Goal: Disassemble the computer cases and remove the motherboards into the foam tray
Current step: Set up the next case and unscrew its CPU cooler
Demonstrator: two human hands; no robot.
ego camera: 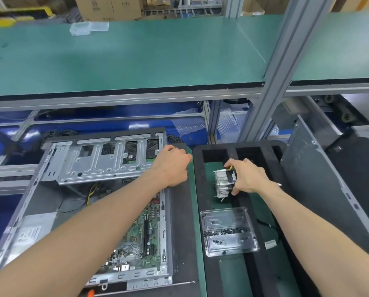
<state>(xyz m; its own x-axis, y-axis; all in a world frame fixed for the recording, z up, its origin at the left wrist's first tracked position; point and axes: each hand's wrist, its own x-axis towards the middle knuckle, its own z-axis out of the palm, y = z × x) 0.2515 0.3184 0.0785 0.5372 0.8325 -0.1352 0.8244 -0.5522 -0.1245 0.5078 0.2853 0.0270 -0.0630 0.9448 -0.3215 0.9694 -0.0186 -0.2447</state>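
Forearms fill the bottom edge, both reaching forward over a green mat point(197, 232) on a bench. Behind it an upper green shelf point(136, 54) on aluminium posts, cardboard boxes beyond, blue bins under the shelf.

Left: open case point(57, 168) lying flat, drive cage raised at the back, board point(140, 239) still seated inside at the near right, partly hidden by the left arm. Left hand point(171, 166) sits at the case's far right corner, fingers curled over; what they hold, if anything, cannot be told.

Right: black foam tray point(198, 189) just beside the case, dark slots showing at its far end. Right hand point(248, 177) grips a finned heatsink point(222, 183) from its right side, thumb and fingers wrapped round it, over the tray's far part; a yellow-black tool tip pokes out above the fingers. Clear plastic box point(229, 231) with black screws rests on the tray nearer the camera, apart from the heatsink.

Grey panel point(320, 179) leans at the tray's right edge. Narrow strip of mat between case and tray. Orange handle point(90, 293) at the bottom edge.
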